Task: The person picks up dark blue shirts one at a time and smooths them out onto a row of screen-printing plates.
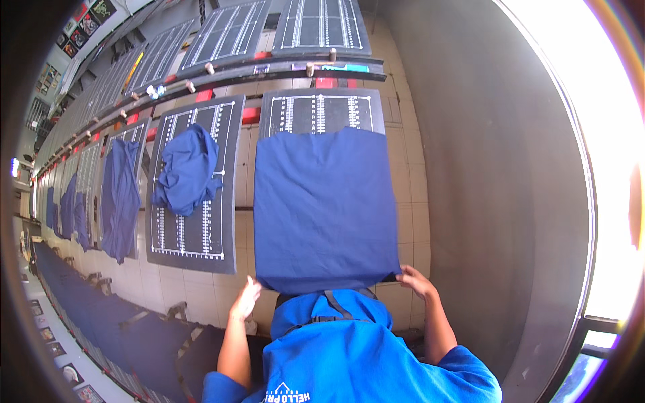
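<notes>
A dark blue cotton garment (326, 208), smoothed flat into a near square, lies over a long black printing board with white ruler markings (321, 111). It covers all of the board but the far end, where the white scale lines show. Its near hem hangs at the board's closest edge, right in front of the person's chest.

The left hand (246, 299) rests at the near left corner of the garment, fingers fairly straight and close together, touching the hem; whether it pinches the cloth I cannot tell. The right hand (416, 280) sits at the near right corner, fingers curled down onto the edge of the fabric, apparently gripping it. Both forearms come up from the lower edge, either side of a bright blue shirt (356, 363) worn by the person.

Just left of this board stands a second black marked board (195, 228), carrying a crumpled dark blue garment (187, 171) bunched in its upper half. Further left, a third board holds another dark blue garment (119, 201) spread long and draped over its near end. More boards with blue cloth run off along the row to the far left, too small to tell apart. Beyond the first board, across a tiled floor (403, 221), lies another row of bare marked boards (322, 27). A grey wall (484, 168) rises on the right.
</notes>
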